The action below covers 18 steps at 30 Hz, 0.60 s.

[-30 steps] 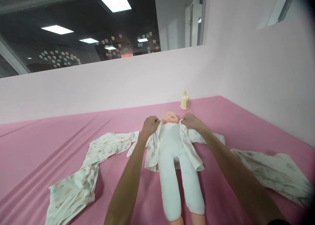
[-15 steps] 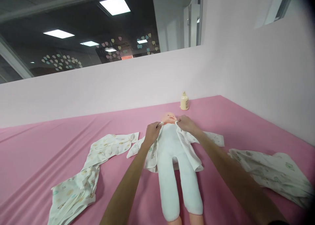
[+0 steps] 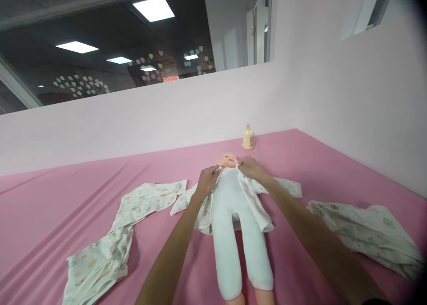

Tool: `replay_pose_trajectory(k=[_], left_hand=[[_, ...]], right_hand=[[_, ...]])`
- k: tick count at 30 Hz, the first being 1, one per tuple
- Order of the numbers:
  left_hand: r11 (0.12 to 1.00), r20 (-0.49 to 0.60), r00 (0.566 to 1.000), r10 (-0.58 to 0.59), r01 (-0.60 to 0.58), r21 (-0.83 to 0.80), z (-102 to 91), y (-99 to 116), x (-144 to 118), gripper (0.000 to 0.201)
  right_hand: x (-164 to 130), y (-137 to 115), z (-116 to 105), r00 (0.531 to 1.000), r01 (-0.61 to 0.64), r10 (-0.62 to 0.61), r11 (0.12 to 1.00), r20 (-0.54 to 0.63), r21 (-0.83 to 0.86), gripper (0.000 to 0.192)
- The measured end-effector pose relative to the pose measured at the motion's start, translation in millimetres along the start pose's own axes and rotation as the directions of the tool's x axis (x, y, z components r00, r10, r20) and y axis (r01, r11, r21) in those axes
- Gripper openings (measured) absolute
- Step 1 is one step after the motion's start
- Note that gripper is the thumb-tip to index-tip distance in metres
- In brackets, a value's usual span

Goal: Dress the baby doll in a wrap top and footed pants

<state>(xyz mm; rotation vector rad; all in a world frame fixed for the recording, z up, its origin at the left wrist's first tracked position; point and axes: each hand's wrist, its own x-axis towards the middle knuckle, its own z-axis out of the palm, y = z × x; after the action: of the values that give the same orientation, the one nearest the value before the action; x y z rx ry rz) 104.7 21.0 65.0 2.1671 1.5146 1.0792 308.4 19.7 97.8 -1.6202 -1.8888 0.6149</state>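
Note:
A baby doll [image 3: 228, 193] with a white cloth body lies on its back, its head away from me and its feet near the bottom edge. It has on a white printed baby jacket [image 3: 256, 205], open down the front, with the sleeves spread to both sides. My left hand [image 3: 207, 180] pinches the jacket's collar edge on the left of the doll's neck. On the other side of the neck, my right hand [image 3: 251, 167] is closed on the opposite collar edge. Fingertips of both hands are partly hidden.
A pink sheet [image 3: 160, 251] covers the surface. Printed baby clothes [image 3: 133, 211] lie at left, and a crumpled printed garment [image 3: 367, 229] lies at right. Behind the doll's head stands a cream pump bottle [image 3: 248, 138], near the white wall [image 3: 150, 122]. A window is above.
Both hands keep their hold on the collar and have barely moved. The whole view has shifted slightly.

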Motion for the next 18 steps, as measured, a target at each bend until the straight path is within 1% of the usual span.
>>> replay_pose_trajectory(k=[4, 6, 12, 18], left_hand=[[0.999, 0.052, 0.998, 0.020, -0.022, 0.029, -3.8, -0.4, -0.1, 0.035], [0.999, 0.056, 0.998, 0.034, -0.036, 0.034, -5.2, -0.7, -0.1, 0.035], [1.000, 0.037, 0.999, 0.015, -0.015, 0.004, -4.5, -2.2, -0.5, 0.035], [1.000, -0.014, 1.000, -0.016, 0.016, 0.014, -1.4, -3.6, 1.2, 0.034]], right_hand=[[0.6, 2.0, 0.3, 1.000, -0.004, 0.004, 1.000, 0.006, 0.020, 0.024], [0.9, 2.5, 0.8, 1.000, -0.008, 0.008, 1.000, 0.009, 0.027, 0.024], [-0.9, 0.5, -0.6, 1.000, -0.005, 0.004, 0.999, 0.021, 0.044, 0.025], [-1.3, -0.3, -0.5, 1.000, -0.016, 0.015, 0.999, 0.020, 0.049, 0.024]])
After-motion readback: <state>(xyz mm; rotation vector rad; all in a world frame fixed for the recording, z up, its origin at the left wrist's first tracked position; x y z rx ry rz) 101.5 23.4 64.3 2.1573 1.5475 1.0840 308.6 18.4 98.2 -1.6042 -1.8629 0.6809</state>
